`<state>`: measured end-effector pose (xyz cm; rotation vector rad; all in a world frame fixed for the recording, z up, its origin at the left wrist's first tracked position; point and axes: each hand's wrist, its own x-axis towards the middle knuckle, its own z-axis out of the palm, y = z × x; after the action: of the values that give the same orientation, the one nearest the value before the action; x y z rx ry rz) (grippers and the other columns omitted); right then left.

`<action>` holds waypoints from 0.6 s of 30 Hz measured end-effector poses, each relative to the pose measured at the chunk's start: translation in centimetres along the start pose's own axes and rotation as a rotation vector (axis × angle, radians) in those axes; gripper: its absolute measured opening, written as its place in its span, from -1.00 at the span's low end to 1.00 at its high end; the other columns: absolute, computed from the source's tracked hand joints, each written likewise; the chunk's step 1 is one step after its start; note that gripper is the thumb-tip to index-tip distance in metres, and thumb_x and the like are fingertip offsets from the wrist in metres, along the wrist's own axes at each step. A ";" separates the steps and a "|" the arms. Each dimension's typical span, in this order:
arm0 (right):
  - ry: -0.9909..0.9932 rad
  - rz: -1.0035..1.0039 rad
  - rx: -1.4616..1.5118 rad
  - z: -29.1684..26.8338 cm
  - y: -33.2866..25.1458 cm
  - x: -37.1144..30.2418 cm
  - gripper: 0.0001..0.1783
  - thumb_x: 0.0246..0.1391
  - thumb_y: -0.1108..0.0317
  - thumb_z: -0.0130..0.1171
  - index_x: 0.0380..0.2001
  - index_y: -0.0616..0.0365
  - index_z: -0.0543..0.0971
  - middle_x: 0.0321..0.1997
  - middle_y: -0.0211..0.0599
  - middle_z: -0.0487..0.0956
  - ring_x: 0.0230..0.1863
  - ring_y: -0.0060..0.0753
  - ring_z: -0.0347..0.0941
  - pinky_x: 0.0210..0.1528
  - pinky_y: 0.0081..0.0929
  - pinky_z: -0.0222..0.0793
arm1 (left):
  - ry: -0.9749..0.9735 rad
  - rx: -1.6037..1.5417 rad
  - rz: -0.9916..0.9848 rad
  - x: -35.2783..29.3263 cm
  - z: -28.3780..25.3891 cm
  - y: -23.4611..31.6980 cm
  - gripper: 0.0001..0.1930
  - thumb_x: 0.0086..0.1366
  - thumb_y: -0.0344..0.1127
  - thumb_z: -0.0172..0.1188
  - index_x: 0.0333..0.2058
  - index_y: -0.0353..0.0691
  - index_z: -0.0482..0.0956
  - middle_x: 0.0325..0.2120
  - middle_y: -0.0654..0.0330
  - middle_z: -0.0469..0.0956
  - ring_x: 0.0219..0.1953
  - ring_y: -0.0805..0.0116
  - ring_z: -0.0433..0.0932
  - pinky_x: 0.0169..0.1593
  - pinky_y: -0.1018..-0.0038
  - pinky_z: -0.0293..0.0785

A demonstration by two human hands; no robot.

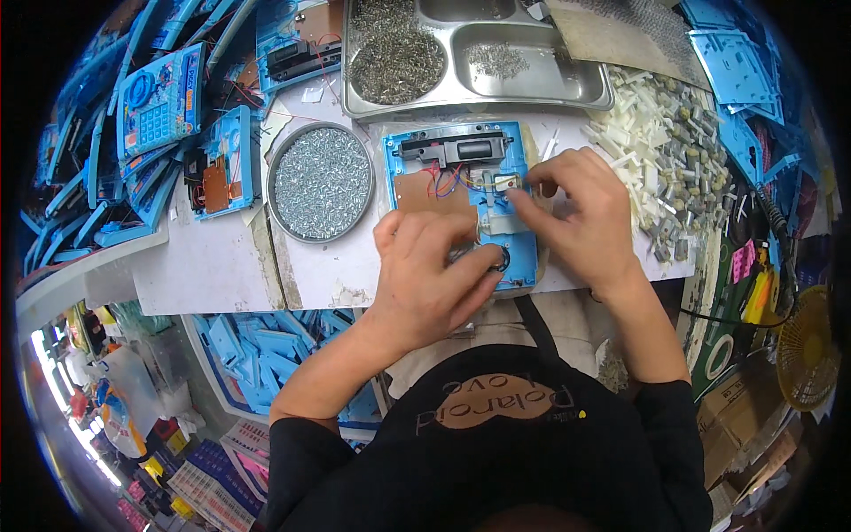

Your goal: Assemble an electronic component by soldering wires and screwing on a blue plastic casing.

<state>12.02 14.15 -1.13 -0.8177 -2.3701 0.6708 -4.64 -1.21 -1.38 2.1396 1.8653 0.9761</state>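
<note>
An open blue plastic housing lies in front of me, its inside facing up. It holds a brown circuit board, a black box-shaped mechanism, thin coloured wires and a small metal-and-white part. My left hand rests over the near left part of the housing, fingers curled beside a dark round piece; what they grip is hidden. Bent at the housing's right edge, my right hand has thumb and forefinger close together by the small metal-and-white part. Whether they pinch anything is too small to make out.
A round dish of small screws stands left of the housing. Beyond is a metal compartment tray of small metal pieces. White plastic parts and small motors pile up on the right. Blue housings stack at left; more blue parts fill a bin below.
</note>
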 end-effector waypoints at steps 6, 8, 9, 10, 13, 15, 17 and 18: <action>-0.157 0.113 -0.173 0.1 -1.0 1.4 -0.75 -0.03 0.20 0.41 -0.50 0.13 0.61 -0.54 -0.25 0.61 -0.38 -0.12 0.57 -0.33 -0.19 0.46 | 0.090 0.041 -0.017 1.0 -0.4 -1.2 -0.74 -0.03 -0.33 0.47 -0.29 -0.03 0.70 -0.22 0.29 0.51 -0.16 0.24 0.45 -0.04 0.22 0.18; -0.241 0.086 -0.234 -0.6 -1.4 2.2 -0.76 -0.02 0.21 0.38 -0.52 0.15 0.60 -0.54 -0.21 0.61 -0.39 -0.10 0.59 -0.33 -0.17 0.49 | 0.113 0.067 0.002 1.6 -0.2 -1.5 -0.75 -0.02 -0.33 0.46 -0.29 -0.03 0.70 -0.22 0.29 0.51 -0.15 0.24 0.45 -0.02 0.21 0.17; -0.282 0.074 -0.263 -0.8 -1.6 2.4 -0.76 -0.01 0.22 0.36 -0.53 0.16 0.60 -0.55 -0.20 0.61 -0.40 -0.08 0.60 -0.34 -0.16 0.50 | 0.121 0.080 0.014 2.0 -0.1 -1.6 -0.75 -0.02 -0.33 0.45 -0.29 -0.02 0.70 -0.22 0.29 0.51 -0.14 0.24 0.45 -0.01 0.21 0.17; -0.276 0.035 -0.301 -0.7 -1.6 2.5 -0.76 -0.02 0.22 0.35 -0.53 0.16 0.59 -0.55 -0.18 0.61 -0.41 -0.07 0.60 -0.35 -0.15 0.51 | 0.129 0.093 0.026 2.3 0.0 -1.8 -0.75 -0.01 -0.33 0.45 -0.29 -0.02 0.70 -0.21 0.29 0.51 -0.14 0.23 0.46 0.00 0.21 0.17; -0.271 -0.072 -0.398 -0.5 -2.2 2.7 -0.77 -0.04 0.24 0.32 -0.56 0.17 0.58 -0.56 -0.15 0.61 -0.44 -0.04 0.61 -0.38 -0.13 0.52 | 0.114 0.140 0.037 2.7 0.4 -2.2 -0.76 0.05 -0.26 0.40 -0.25 -0.02 0.71 -0.15 0.30 0.50 -0.06 0.25 0.46 0.06 0.14 0.10; -0.291 -0.124 -0.443 -0.4 -2.3 2.6 -0.79 -0.05 0.26 0.30 -0.57 0.16 0.57 -0.57 -0.14 0.60 -0.46 -0.03 0.61 -0.41 -0.12 0.53 | 0.096 0.176 0.059 3.1 0.4 -2.2 -0.73 0.04 -0.28 0.42 -0.22 0.02 0.73 -0.13 0.29 0.51 -0.05 0.22 0.45 0.07 0.15 0.12; -0.293 -0.130 -0.460 -0.3 -2.2 2.4 -0.79 -0.06 0.26 0.31 -0.56 0.16 0.58 -0.55 -0.13 0.62 -0.44 -0.03 0.61 -0.40 -0.13 0.54 | 0.074 0.199 0.062 3.4 0.5 -2.3 -0.71 0.04 -0.28 0.42 -0.19 0.04 0.74 -0.09 0.28 0.52 -0.02 0.20 0.44 0.10 0.12 0.12; -0.294 -0.132 -0.468 -0.3 -2.2 2.4 -0.79 -0.06 0.25 0.31 -0.56 0.16 0.59 -0.54 -0.12 0.62 -0.44 -0.03 0.62 -0.40 -0.13 0.54 | 0.061 0.205 0.054 3.4 0.7 -2.4 -0.70 0.04 -0.27 0.42 -0.18 0.05 0.74 -0.06 0.28 0.52 0.00 0.19 0.44 0.14 0.09 0.11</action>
<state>9.73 14.33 1.16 -0.7788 -2.8766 0.1871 -6.16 2.66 -1.83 2.3098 2.0258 0.9058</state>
